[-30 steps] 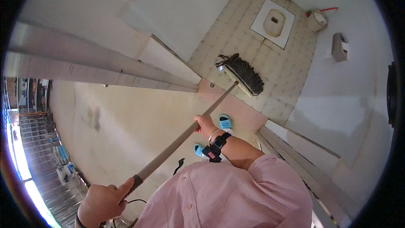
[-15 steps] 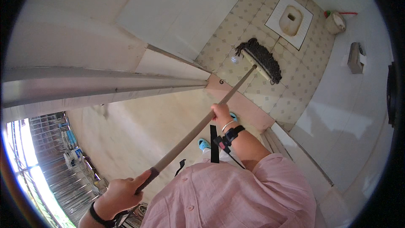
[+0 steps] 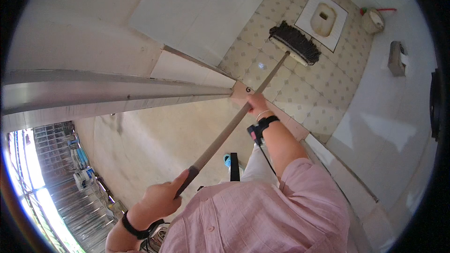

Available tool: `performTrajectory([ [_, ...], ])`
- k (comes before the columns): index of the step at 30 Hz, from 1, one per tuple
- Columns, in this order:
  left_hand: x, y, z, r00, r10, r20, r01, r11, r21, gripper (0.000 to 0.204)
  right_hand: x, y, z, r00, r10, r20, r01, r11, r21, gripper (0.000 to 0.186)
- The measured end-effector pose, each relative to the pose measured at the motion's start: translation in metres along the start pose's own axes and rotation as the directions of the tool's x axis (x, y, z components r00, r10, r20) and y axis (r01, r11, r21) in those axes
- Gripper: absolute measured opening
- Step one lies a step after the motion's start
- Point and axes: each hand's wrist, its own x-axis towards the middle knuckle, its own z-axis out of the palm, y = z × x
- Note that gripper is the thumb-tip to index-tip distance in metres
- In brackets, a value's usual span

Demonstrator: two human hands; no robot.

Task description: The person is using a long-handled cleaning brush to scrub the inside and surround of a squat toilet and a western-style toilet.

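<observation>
Tiled floor has the mop head nearer the toilet now; your left hand and right hand grip the handle, extending reach.

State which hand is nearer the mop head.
Right. The right hand holds the handle partway toward the mop head; the left hand holds the handle's far end.

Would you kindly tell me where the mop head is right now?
In the head view, the mop head is right of centre, toward the top, on the tiled floor just below the squat toilet.
</observation>
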Motion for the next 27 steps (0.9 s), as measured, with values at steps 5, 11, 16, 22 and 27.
performTrajectory([
  [5, -0.075, -0.030, 0.015, 0.975, -0.207, 0.086, 0.213, 0.974, -0.074, 0.065, -0.034, 0.103, 0.043, 0.967, -0.006, 0.254, 0.023, 0.998, -0.064, 0.021],
  [11, -0.145, -0.041, 0.035, 0.973, -0.191, -0.128, 0.185, 0.981, -0.057, 0.063, -0.141, 0.091, 0.082, 0.981, 0.110, 0.163, -0.091, 0.988, -0.124, 0.022],
  [16, -0.122, -0.035, 0.018, 0.962, -0.251, -0.108, 0.224, 0.951, -0.214, 0.064, -0.129, 0.063, 0.084, 0.979, 0.116, 0.170, -0.093, 0.986, -0.139, 0.022],
  [22, -0.076, -0.024, 0.007, 0.958, -0.286, 0.021, 0.279, 0.914, -0.293, 0.067, -0.055, 0.028, 0.086, 0.984, 0.040, 0.172, -0.004, 0.979, -0.203, 0.019],
  [27, -0.024, -0.001, -0.008, 0.988, -0.115, -0.099, 0.072, 0.930, -0.361, 0.066, 0.092, 0.039, 0.061, 0.849, -0.411, 0.332, 0.516, 0.782, -0.349, 0.022],
])
